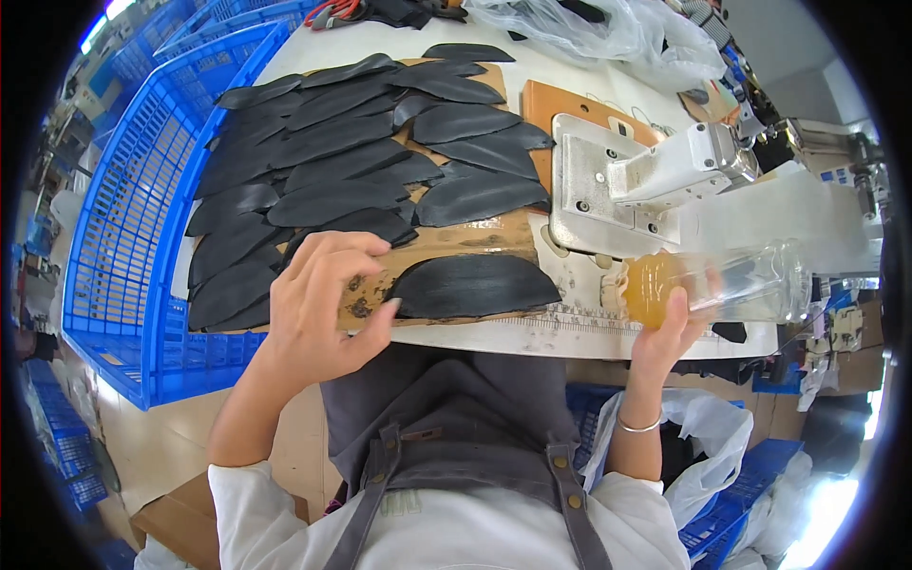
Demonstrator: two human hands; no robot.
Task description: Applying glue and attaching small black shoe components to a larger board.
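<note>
Left grip (318, 294) clasping cardboard board (456, 242) edge, right grip (670, 328) grasping clear bottle (717, 285), black pieces (332, 161) laid out

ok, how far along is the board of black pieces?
Mostly filled: rows of black leaf-shaped pieces cover the brown board. In hand: left hand grips the board's near edge beside the nearest piece; right hand holds a clear bottle of amber liquid. Left: a bare strip near the front edge.

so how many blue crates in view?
At least 3: a large one left of the table by the left hand, one at top left, and one on the floor at lower right. Others may be hidden.
</note>
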